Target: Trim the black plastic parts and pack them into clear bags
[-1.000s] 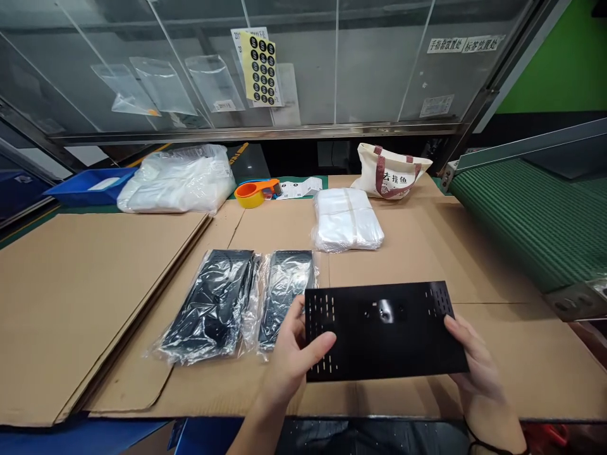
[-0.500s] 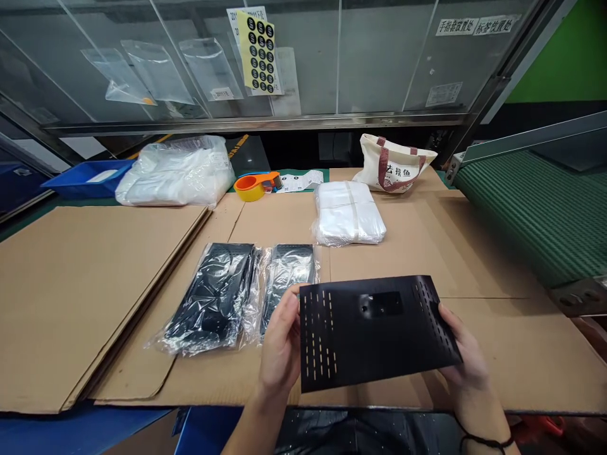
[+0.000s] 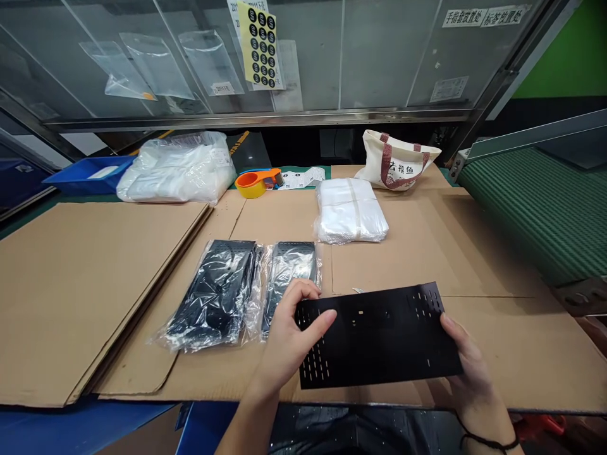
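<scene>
A thin black panel [image 3: 379,344] with rows of slots near both short ends is held up in front of me, above the cardboard. My left hand [image 3: 294,335] grips its left end, the thumb lying across the front face and the fingers at the upper edge and behind. At the right edge, my right hand [image 3: 467,363] holds the panel with its thumb on the side; its other fingers are mostly hidden behind. Just beyond my left hand lie two clear bags with black slotted panels inside, a left bag [image 3: 213,294] and a right bag [image 3: 290,268].
Stacked cardboard sheets [image 3: 104,278] cover the left side. Further back are a bundle of clear bags [image 3: 351,212], a tape dispenser [image 3: 251,184], a large plastic-wrapped pack [image 3: 175,167], a blue tray [image 3: 76,180] and a cloth bag [image 3: 396,164]. A green conveyor belt [image 3: 535,208] runs along the right.
The panel has tilted, so its face looks shallower and the shiny dark rectangle no longer shows. My left thumb has come onto the front face. The right hand keeps its hold.
</scene>
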The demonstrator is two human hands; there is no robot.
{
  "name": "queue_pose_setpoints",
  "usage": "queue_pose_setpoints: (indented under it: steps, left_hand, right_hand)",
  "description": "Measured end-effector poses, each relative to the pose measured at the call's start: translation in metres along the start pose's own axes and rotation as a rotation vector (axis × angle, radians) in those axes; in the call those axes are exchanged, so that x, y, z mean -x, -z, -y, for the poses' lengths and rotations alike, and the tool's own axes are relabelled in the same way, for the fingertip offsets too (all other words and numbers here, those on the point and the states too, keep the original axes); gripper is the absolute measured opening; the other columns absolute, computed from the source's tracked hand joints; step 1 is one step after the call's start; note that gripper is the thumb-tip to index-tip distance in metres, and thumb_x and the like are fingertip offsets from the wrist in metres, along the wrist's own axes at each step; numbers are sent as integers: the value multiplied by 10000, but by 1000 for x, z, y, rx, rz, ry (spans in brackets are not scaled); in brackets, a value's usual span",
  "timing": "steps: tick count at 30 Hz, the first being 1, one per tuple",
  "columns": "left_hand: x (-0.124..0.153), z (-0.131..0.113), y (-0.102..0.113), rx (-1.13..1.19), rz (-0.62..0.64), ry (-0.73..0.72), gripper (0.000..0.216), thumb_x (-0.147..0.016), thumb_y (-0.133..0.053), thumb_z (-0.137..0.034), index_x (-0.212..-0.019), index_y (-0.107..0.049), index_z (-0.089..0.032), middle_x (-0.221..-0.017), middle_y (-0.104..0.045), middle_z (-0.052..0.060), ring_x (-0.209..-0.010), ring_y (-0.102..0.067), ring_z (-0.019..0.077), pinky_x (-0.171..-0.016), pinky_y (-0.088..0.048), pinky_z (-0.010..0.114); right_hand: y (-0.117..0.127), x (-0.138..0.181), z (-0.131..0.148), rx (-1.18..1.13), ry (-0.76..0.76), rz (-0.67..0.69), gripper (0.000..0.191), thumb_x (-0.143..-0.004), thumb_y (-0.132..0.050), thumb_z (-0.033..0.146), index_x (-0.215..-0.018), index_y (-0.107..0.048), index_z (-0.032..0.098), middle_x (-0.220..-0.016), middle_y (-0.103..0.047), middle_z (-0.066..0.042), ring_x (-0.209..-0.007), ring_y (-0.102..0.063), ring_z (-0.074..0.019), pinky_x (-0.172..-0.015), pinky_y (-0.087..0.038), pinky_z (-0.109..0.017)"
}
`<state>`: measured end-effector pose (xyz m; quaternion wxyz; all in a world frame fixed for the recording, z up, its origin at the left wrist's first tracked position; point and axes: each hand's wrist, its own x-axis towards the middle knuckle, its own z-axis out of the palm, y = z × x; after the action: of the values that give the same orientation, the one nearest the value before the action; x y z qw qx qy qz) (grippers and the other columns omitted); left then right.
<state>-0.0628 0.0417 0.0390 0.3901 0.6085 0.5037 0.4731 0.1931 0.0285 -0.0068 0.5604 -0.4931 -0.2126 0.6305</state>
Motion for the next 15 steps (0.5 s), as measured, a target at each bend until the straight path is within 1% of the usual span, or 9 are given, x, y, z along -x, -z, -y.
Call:
queue_pose_setpoints:
  steps: [3,5,7,9,10,12,13,15]
  left_hand:
    - [-2,0,-2,39,-10,17,219,-865,-597,-301,-711,-468,-214,-799,-503,-17,-772,-486,138,-733,-377,272]
    - [-3,2,-2,56,-41,29,247,-902,-555,-323,-687,-512,-209,-761,-524,-16,-740,-496,132,-722,-385,270]
    - [-3,6,-3,104,-115,37,249,-932,-513,-341,-732,-594,-216,-804,-584,-5,-801,-547,137,-780,-411,270]
    - [-2,10,-4,226,-190,47,224,-949,-477,-370,-927,-662,-246,-988,-647,10,-977,-586,160,-915,-420,289]
    - [0,11,-4,312,-208,53,251,-954,-460,-391,-1054,-654,-267,-1117,-644,16,-1087,-572,176,-988,-404,307]
    - [5,12,-7,497,-181,83,381,-954,-424,-460,-1269,-566,-299,-1339,-561,16,-1263,-486,200,-1084,-362,327]
    - [8,11,-8,580,-149,110,444,-949,-402,-507,-1322,-530,-302,-1405,-512,12,-1315,-442,208,-1103,-354,326]
    - [14,9,-11,709,-92,189,550,-928,-363,-596,-1371,-492,-296,-1468,-450,6,-1361,-390,228,-1107,-368,334]
  right_hand:
    - [-2,3,2,4,-7,49,305,-540,-865,473,-708,-775,235,-755,-768,-45,-650,-723,-242,-628,-616,-315]
    - [-4,3,3,-2,-10,63,303,-545,-865,468,-727,-780,242,-761,-769,-39,-655,-724,-237,-615,-614,-301]
    - [-6,3,3,-31,-14,57,297,-538,-870,465,-725,-781,251,-755,-769,-26,-662,-726,-225,-612,-611,-278]
    - [-8,1,3,-64,-33,37,307,-521,-875,474,-709,-781,250,-754,-769,-22,-669,-727,-223,-633,-612,-275]
    - [-8,-1,3,-83,-49,22,322,-506,-877,486,-700,-780,249,-748,-769,-22,-663,-728,-226,-650,-615,-286]
    - [-10,-3,2,-126,-89,-2,345,-475,-882,501,-687,-779,250,-718,-765,-17,-629,-725,-232,-693,-619,-319]
    - [-10,-4,2,-150,-102,-6,347,-466,-885,498,-688,-778,253,-704,-762,-10,-616,-724,-231,-724,-617,-334]
    - [-12,-5,1,-194,-108,-7,334,-479,-887,477,-711,-780,261,-699,-761,3,-625,-730,-228,-799,-600,-351]
